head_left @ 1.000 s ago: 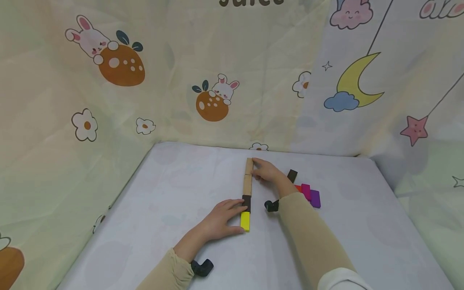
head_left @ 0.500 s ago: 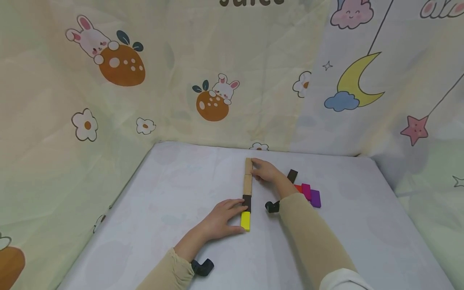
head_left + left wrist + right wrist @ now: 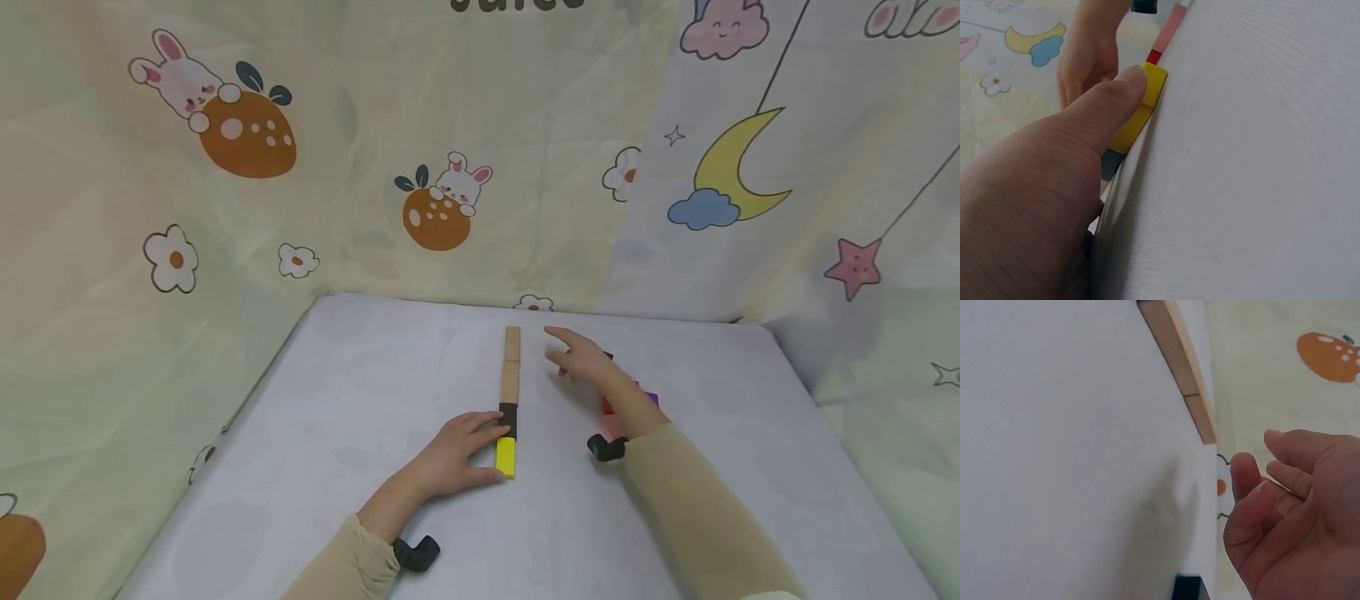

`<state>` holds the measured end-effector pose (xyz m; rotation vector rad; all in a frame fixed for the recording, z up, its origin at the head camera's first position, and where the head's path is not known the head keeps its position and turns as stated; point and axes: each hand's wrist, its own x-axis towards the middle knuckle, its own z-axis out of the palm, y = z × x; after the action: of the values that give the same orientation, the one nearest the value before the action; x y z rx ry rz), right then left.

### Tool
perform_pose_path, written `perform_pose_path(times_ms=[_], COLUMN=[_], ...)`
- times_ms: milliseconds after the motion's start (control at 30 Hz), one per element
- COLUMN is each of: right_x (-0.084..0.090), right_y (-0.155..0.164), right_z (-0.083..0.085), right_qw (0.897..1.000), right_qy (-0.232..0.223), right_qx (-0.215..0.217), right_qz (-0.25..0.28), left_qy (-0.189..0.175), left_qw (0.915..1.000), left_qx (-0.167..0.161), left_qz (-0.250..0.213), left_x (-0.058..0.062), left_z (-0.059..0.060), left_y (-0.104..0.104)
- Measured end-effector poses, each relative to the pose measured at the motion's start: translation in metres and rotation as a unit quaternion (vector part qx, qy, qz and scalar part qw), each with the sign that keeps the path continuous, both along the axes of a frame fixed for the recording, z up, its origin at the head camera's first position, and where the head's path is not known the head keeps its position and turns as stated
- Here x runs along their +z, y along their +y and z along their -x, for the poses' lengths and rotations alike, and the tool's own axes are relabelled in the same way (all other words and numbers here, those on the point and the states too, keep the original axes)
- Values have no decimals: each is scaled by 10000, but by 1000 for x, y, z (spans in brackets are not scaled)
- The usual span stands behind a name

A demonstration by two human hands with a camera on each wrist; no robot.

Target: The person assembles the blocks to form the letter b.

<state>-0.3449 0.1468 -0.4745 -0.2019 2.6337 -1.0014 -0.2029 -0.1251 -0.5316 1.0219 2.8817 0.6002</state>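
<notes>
A white tabletop (image 3: 300, 400) lies under both hands. The right hand (image 3: 585, 358) hangs near the far end of a row of blocks (image 3: 509, 385), fingers loosely bent, grip fairly wide and empty. The left hand (image 3: 450, 457) has a wide grip: fingertips on the black block (image 3: 511, 417), thumb touching the yellow block (image 3: 506, 457) at the near end. Two wooden blocks (image 3: 512, 343) continue the line end to end.

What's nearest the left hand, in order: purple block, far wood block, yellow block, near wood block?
From the left hand, head view:
1. Yellow block, touching it
2. Near wood block, mid-row
3. Far wood block, row's far end
4. Purple block, off right
</notes>
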Motion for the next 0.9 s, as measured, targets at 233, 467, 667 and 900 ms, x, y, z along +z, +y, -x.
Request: perform_pose_path(times_ms=[233,467,667,900], right_x=[13,10,-4,-16], right_y=[32,60,83,98], right_z=[-46,-85,-112,-136], right_qw=[9994,9957,9943,9915], right_qy=[234,786,853,506], right_qx=[29,198,-59,-571], right_qz=[243,445,644,1054], left_qy=[-80,-94,-147,-197], left_qw=[10000,10000,9999,9998], left_qx=[17,0,35,54], left_qz=[-11,-31,-22,-46], left_x=[1,2,2,3], left_z=[0,-1,-1,-2], left_y=[1,1,2,3])
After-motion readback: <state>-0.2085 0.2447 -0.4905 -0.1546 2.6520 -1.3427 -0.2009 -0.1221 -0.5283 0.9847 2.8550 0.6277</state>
